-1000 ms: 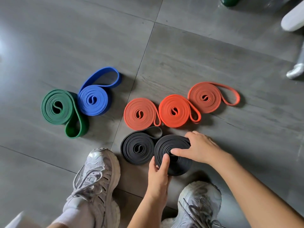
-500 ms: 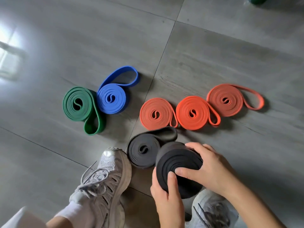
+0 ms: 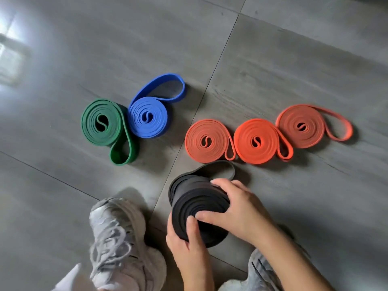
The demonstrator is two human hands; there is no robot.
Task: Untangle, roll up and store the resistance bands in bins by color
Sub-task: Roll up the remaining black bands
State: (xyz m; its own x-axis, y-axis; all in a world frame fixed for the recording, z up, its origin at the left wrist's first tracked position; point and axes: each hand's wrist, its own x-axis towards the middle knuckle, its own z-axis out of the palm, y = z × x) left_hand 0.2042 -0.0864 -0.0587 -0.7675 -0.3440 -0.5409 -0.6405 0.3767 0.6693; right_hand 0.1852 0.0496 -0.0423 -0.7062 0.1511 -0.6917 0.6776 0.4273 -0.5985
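Both hands hold a rolled black band at the bottom centre. My left hand grips its near edge with the thumb on top. My right hand curls over its right side. This roll sits over a second black roll, of which only the left edge and a loose loop at the top show. On the floor lie a green roll, a blue roll and three orange rolls. No bin is in view.
A grey tiled floor with dark grout lines fills the view. My left shoe stands just left of the hands, and my right shoe is under my right forearm. A bright window reflection lies at the far left.
Both hands have lifted the black roll off the floor and carried it left, over the second black roll. The camera has shifted, so the other rolls appear further right.
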